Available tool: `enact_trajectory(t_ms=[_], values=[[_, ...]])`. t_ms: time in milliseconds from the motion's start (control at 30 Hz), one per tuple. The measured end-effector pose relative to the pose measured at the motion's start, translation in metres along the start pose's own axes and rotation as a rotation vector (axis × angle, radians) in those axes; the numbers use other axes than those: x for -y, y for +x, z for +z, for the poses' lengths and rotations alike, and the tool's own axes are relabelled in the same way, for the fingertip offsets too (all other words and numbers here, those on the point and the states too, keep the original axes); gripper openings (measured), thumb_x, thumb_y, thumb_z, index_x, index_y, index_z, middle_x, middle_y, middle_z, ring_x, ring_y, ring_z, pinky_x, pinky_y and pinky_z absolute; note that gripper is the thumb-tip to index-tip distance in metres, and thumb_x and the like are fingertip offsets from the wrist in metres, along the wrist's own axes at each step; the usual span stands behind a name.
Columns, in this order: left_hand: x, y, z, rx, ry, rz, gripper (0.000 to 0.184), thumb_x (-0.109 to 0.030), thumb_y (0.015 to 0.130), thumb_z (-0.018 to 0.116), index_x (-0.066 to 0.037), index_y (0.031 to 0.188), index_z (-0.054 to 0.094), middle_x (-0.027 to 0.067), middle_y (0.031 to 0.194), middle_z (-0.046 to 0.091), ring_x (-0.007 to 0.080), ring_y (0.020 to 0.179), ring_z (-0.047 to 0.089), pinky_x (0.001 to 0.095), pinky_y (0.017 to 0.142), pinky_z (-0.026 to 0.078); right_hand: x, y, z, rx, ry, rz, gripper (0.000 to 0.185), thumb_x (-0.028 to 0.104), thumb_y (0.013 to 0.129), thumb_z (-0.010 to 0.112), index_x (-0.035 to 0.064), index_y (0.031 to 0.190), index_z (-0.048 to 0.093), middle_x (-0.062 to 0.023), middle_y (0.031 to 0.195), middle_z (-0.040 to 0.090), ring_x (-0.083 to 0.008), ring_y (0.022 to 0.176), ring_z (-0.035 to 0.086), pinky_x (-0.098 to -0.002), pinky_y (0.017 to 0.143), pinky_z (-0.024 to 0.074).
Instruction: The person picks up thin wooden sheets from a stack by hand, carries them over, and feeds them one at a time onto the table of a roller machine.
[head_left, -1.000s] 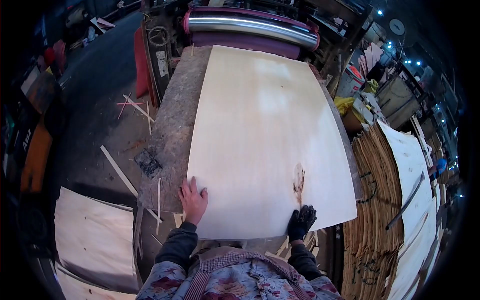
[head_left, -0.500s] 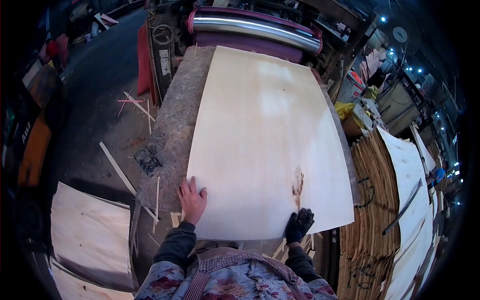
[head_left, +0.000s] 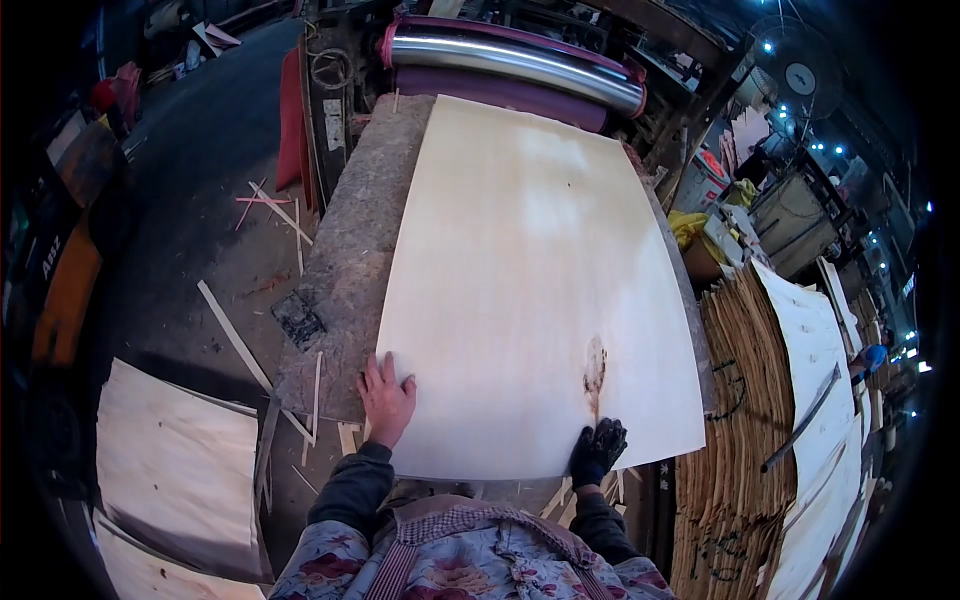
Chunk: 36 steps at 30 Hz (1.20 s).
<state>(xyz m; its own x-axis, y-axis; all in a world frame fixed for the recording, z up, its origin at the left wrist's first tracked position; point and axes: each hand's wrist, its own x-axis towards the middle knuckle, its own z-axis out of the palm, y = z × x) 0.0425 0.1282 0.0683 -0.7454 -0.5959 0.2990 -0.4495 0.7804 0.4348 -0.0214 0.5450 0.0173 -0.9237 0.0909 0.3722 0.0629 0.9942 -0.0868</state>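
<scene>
A large pale wood sheet (head_left: 520,290) lies flat on a rough grey table (head_left: 345,240), with a brown knot mark near its lower right. My bare left hand (head_left: 387,402) rests on the sheet's lower left edge, fingers spread. My right hand (head_left: 598,448), in a dark glove, lies at the near edge just below the knot mark, its fingers at least partly spread. Neither hand is wrapped round anything.
Beyond the table is a shiny metal roller (head_left: 515,66) above a purple one. Stacked sheets (head_left: 745,430) stand at the right, and more sheets (head_left: 180,460) lie at lower left. Wood strips (head_left: 235,335) litter the floor. A person in blue (head_left: 872,358) is far right.
The view has shifted slightly, so the surroundings sit a little differently in the frame. Both hands keep about the same places on the sheet.
</scene>
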Motion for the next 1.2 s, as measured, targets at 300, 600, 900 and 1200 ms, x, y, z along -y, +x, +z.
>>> enact_trajectory(t_ms=[300,600,900,1200], values=[[0.002,0.000,0.002,0.006,0.011,-0.002,0.064,-0.034,0.084,0.064,-0.005,0.137,0.045,0.0233,0.140,0.038,0.0386,0.130,0.039,0.0562,0.110,0.026,-0.002,0.000,-0.001,0.002,0.016,0.000,0.048,0.035,0.093,0.052,0.0046,0.131,0.054,-0.0185,0.146,0.041,-0.0383,0.140,0.029,-0.0565,0.115,0.0156],[0.001,0.000,0.002,0.004,0.018,-0.001,0.064,-0.034,0.084,0.064,-0.005,0.137,0.045,0.0232,0.140,0.038,0.0386,0.129,0.040,0.0560,0.110,0.027,0.004,0.001,-0.008,0.008,0.004,0.007,0.048,0.034,0.094,0.051,0.0049,0.133,0.052,-0.0186,0.146,0.041,-0.0379,0.140,0.029,-0.0558,0.115,0.0164],[0.001,0.000,0.003,-0.005,0.023,0.009,0.064,-0.033,0.083,0.065,-0.005,0.137,0.044,0.0238,0.141,0.038,0.0395,0.128,0.041,0.0558,0.110,0.027,0.002,0.000,-0.004,-0.029,0.019,-0.001,0.047,0.033,0.092,0.054,0.0044,0.130,0.055,-0.0178,0.145,0.043,-0.0379,0.140,0.029,-0.0573,0.115,0.0163],[0.001,0.000,0.003,-0.015,0.019,0.017,0.064,-0.032,0.083,0.065,-0.004,0.137,0.045,0.0241,0.141,0.037,0.0400,0.127,0.042,0.0557,0.109,0.028,0.004,0.001,-0.008,0.015,0.034,0.033,0.048,0.034,0.092,0.053,0.0045,0.130,0.055,-0.0178,0.146,0.042,-0.0373,0.140,0.028,-0.0568,0.115,0.0151]])
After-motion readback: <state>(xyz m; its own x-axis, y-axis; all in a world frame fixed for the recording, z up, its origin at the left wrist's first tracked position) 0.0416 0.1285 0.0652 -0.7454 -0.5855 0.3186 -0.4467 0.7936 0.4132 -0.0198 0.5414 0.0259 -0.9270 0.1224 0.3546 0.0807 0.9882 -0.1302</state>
